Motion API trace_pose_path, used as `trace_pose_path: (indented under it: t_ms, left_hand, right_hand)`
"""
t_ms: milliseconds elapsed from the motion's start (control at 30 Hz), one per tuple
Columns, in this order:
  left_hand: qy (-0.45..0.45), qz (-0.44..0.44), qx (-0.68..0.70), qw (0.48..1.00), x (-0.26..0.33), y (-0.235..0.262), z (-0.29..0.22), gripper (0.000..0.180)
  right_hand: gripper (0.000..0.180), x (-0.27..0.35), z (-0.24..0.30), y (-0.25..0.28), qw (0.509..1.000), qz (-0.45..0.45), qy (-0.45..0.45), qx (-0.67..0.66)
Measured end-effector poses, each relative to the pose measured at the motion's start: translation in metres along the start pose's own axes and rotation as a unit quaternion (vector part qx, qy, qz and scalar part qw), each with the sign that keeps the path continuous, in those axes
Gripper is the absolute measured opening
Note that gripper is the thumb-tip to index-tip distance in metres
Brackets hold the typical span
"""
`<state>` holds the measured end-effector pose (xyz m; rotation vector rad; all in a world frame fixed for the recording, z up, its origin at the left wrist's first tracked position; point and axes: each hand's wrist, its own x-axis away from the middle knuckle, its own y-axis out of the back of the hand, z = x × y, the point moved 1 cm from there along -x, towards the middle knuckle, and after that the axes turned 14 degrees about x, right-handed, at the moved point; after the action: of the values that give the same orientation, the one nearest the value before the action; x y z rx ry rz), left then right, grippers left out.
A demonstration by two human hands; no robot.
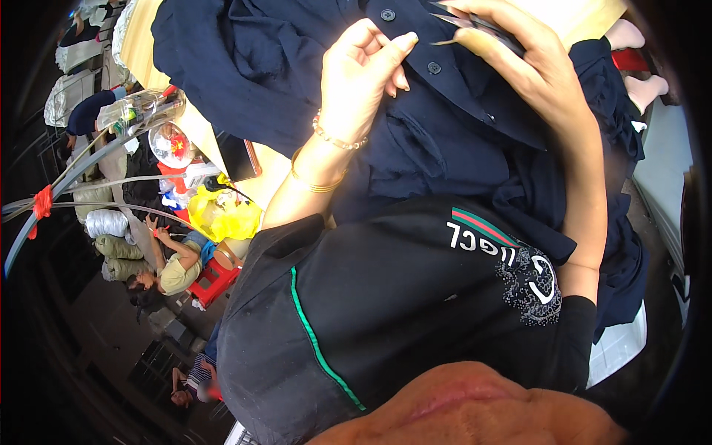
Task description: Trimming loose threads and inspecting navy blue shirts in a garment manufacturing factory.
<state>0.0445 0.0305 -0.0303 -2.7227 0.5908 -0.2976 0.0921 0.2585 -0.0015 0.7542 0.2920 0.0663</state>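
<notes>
A navy garment point(460, 141) with dark buttons point(434, 68) along one edge spreads over the table and down toward my lap. Above it, my left hand point(367, 63) is closed in a pinch, thumb against fingers; whatever sits in the pinch is too small to make out. To its right, my right hand point(530, 63) curls around small thread snips point(447, 18), whose thin pointed blades face left toward my left hand. The palm and fingers partly hide the snips' body. Both hands are over the buttoned edge, apart from each other.
On the light wood table point(148, 55) at left lie a dark phone point(236, 157) and a yellow plastic bag point(222, 215). A clear bottle point(137, 111) stands beyond. Curved grey tubes with a red tie point(43, 202) cross the left. A person point(178, 271) sits near a red stool point(215, 280).
</notes>
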Motion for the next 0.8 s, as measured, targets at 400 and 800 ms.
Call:
trace_pose_path:
  t_ms: [400,800]
  left_hand:
    - [-0.012,0.012,0.005,1.000,0.006,0.003,0.000,0.012]
    - [-0.025,-0.001,-0.021,0.999,0.001,0.005,0.001,0.017]
  right_hand:
    - [0.025,-0.034,0.020,-0.020,0.995,-0.050,0.087,0.023]
    - [0.021,-0.049,-0.019,-0.057,0.895,-0.298,0.324,-0.070]
